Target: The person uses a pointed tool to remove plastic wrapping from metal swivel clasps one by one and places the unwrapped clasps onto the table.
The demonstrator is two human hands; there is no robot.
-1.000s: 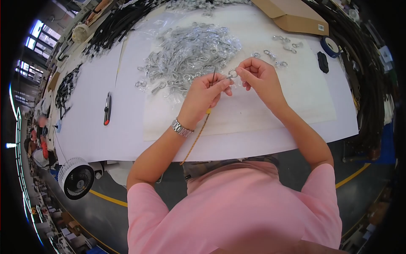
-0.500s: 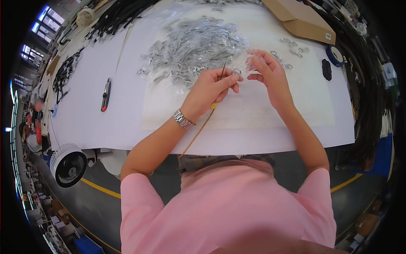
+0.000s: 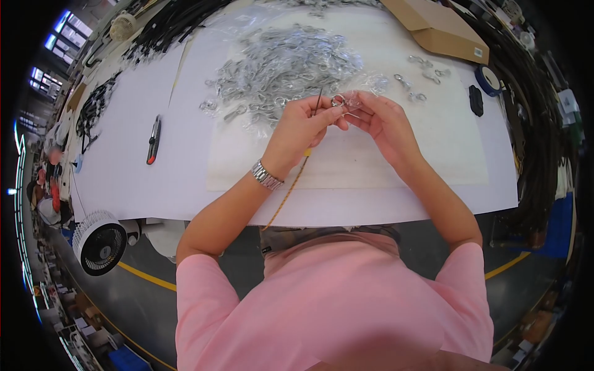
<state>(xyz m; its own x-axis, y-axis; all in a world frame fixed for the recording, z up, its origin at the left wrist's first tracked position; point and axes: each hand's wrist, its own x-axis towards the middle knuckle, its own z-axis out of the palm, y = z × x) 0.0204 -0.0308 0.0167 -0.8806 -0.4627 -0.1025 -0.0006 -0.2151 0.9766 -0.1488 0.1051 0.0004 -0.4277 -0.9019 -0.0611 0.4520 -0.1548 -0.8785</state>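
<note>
My left hand (image 3: pixel 304 127), with a metal watch on the wrist, is closed. Between its thumb and fingers is a small silver metal clasp with a ring (image 3: pixel 338 101). The same hand also grips a thin dark pointed tool (image 3: pixel 319 99), whose yellow end (image 3: pixel 307 152) trails a yellow-brown cord (image 3: pixel 289 193). My right hand (image 3: pixel 388 123) meets it from the right, fingers bent and closed around the clasp's other side; clear plastic seems to show at its fingertips. Just beyond the hands lies a large pile of plastic-wrapped metal clasps (image 3: pixel 288 65).
Several loose clasps (image 3: pixel 427 67) lie right of the pile, near a cardboard box (image 3: pixel 436 31), a blue tape roll (image 3: pixel 489 80) and a black object (image 3: pixel 476 101). At left are a utility knife (image 3: pixel 154 141), black straps (image 3: pixel 170 28) and a fan (image 3: pixel 102 244).
My right hand has moved left and down to the clasp beside my left hand. Clear plastic that was at its fingertips now lies by the pile.
</note>
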